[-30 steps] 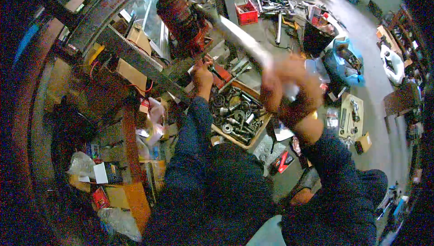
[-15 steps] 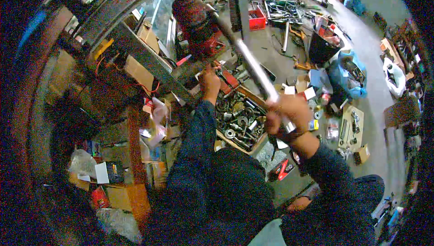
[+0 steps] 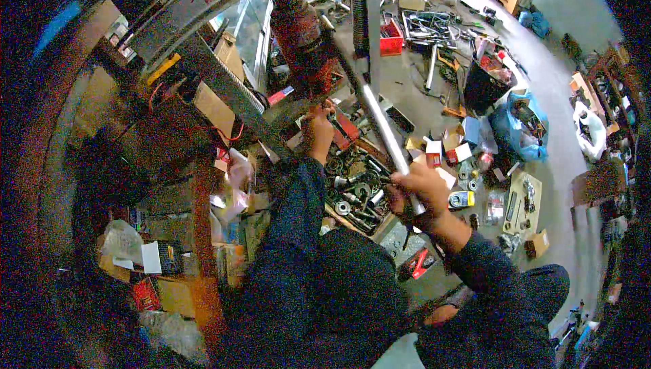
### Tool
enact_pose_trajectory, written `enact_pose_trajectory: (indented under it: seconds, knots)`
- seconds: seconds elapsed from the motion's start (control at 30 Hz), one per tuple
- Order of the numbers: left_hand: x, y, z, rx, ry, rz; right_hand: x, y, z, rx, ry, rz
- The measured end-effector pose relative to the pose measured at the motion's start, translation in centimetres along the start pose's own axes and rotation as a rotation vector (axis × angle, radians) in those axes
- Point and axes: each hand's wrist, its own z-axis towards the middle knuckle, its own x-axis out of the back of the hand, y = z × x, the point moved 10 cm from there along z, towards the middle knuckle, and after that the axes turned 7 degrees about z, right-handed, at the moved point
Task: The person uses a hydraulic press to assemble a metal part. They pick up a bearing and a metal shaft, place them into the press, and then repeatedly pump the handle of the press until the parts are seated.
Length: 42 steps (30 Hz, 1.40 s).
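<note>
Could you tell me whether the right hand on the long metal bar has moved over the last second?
Yes. The right hand swung the metal bar downward, nearer the parts tray.

A red plastic crate (image 3: 391, 36) sits on the floor ahead of me, and a blue plastic bag (image 3: 521, 131) slumps to my right. Small cardboard boxes (image 3: 456, 154) in white, yellow and red lie scattered just past my right hand (image 3: 418, 189), with a brown carton (image 3: 540, 243) further right.
</note>
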Motion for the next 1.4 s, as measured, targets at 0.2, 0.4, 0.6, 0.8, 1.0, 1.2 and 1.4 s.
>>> enact_pose_trajectory:
  seconds: [0.2, 0.4, 0.6, 0.8, 1.0, 1.2, 1.4]
  knots:
    - [0.8, -0.8, -0.2, 0.001, -0.009, 0.049, 9.8, -7.9, 15.5, 0.355, 0.463, -0.426]
    - [2.1, -2.0, -0.8, 0.01, -0.006, 0.065, 5.4, -4.3, 6.9, 0.365, 0.545, -0.285]
    - [1.0, -2.1, -1.2, 0.021, -0.032, 0.027, 3.2, -2.9, 7.6, 0.116, 0.138, -0.275]
    - [0.5, -2.2, -0.6, 0.029, -0.039, 0.019, 10.3, -9.8, 15.2, 0.425, 0.547, -0.482]
    - [-0.2, -2.2, -0.9, 0.028, -0.06, -0.003, 1.3, -2.3, 1.4, 0.112, 0.213, 0.032]
    - [-0.8, -3.4, -1.1, 0.034, -0.076, -0.002, 11.2, -11.2, 17.3, 0.595, 0.575, -0.384]
    - [-2.0, -6.4, -2.0, 0.11, -0.201, -0.197, 0.1, -1.5, 1.5, 0.113, 0.127, -0.13]
